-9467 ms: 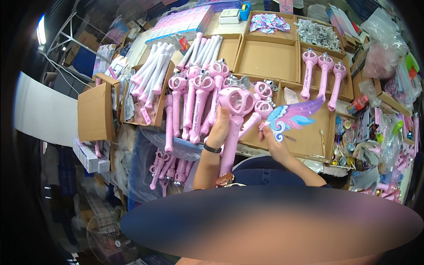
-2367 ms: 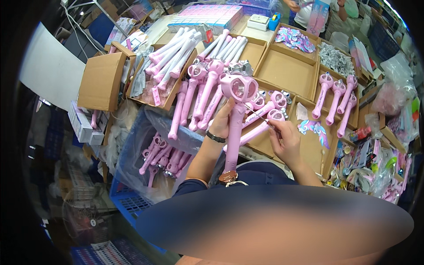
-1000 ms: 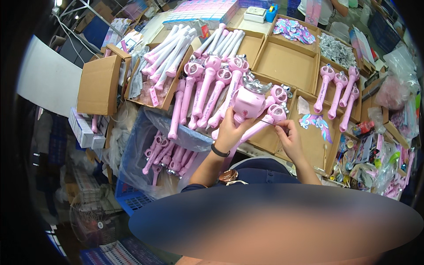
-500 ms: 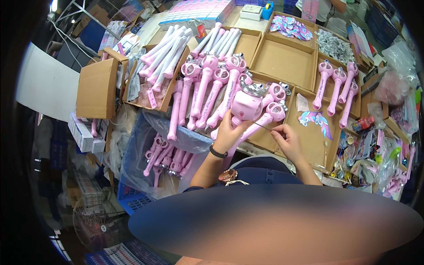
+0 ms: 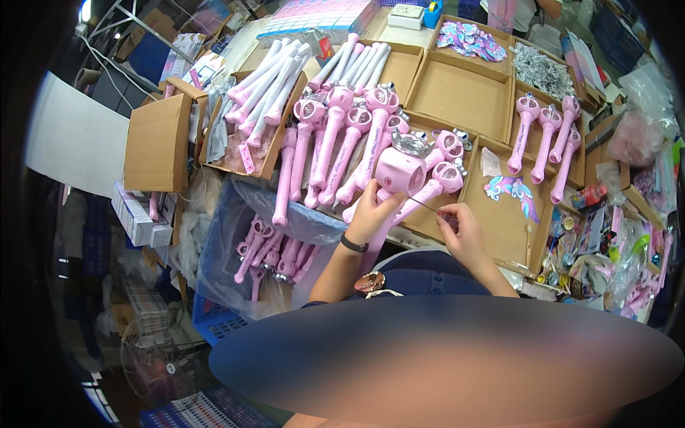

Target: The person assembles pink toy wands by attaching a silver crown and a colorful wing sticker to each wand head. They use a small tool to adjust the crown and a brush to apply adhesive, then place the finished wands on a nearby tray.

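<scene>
My left hand [image 5: 371, 215] is closed around the neck of a pink toy wand [image 5: 398, 173], just below its boxy head. A silver crown tops that head. In my right hand [image 5: 464, 232] is a screwdriver [image 5: 427, 206] with a thin dark shaft and a reddish-brown handle, mostly hidden by the fingers. The shaft points left, and its tip is at the wand's neck near my left fingers; whether it touches cannot be seen. Beyond my left hand lie several pink wands [image 5: 333, 143] with round windowed heads, piled over cardboard trays.
White-and-pink handles [image 5: 270, 89] fill a box at the back left. A tray [image 5: 499, 246] on the right holds purple-blue wing pieces [image 5: 510, 192] and a brush. More wands [image 5: 546, 132] lie farther right, near small silver parts [image 5: 542, 69]. A plastic-lined blue crate [image 5: 214, 285] stands at my left.
The wand's head has turned slightly, and my right hand has shifted so that the screwdriver's handle shows. My left hand keeps its hold. The view has moved a little.
</scene>
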Tool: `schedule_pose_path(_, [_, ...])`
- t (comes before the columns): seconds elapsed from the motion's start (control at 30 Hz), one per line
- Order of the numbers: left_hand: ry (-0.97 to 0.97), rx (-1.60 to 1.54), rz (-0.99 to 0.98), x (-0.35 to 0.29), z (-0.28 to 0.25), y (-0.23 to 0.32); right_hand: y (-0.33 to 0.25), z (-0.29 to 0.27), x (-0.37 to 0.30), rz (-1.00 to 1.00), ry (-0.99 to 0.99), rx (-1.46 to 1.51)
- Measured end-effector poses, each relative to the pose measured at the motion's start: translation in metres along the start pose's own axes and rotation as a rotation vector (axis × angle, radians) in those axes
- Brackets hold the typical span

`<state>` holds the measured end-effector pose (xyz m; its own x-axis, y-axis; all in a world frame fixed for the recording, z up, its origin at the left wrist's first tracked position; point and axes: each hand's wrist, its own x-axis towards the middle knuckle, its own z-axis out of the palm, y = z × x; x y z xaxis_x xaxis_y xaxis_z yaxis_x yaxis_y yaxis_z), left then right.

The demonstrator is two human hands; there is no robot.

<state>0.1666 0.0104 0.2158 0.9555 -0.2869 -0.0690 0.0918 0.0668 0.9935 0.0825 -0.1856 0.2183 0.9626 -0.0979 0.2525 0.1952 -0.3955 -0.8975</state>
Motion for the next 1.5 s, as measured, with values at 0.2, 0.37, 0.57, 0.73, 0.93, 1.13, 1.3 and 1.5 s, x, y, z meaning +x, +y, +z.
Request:
schedule_pose_path(0.2, [-0.028, -0.099, -0.053, -0.001, -0.002, -0.004, -0.010, -0.009, 0.008, 0.485, -0.136, 0.490])
schedule_pose_path(0.37, [-0.073, -0.381, -0.192, -0.001, -0.008, -0.001, -0.035, -0.016, 0.004, -0.172, 0.070, -0.097])
schedule_pose_path(0.57, [-0.217, -0.489, -0.288, -0.002, -0.017, 0.007, -0.038, -0.020, 0.011, -0.189, 0.140, -0.053])
schedule_pose_path(0.73, [-0.274, -0.451, -0.240, -0.005, -0.010, 0.010, -0.038, -0.008, 0.030, -0.311, 0.159, 0.077])
schedule_pose_path(0.93, [-0.273, -0.523, -0.252, -0.007, 0.001, 0.007, -0.039, 0.010, 0.060, -0.720, 0.089, -0.484])
schedule_pose_path(1.13, [-0.324, -0.530, -0.209, -0.005, -0.004, 0.008, -0.025, 0.021, 0.049, -0.778, 0.087, -0.434])
schedule_pose_path(1.3, [-0.246, -0.504, -0.209, -0.008, 0.005, 0.015, -0.023, 0.022, 0.053, -0.775, 0.185, -0.504])
schedule_pose_path(1.5, [-0.220, -0.389, -0.202, -0.008, 0.009, 0.022, -0.021, 0.013, 0.054, -0.573, 0.225, -0.446])
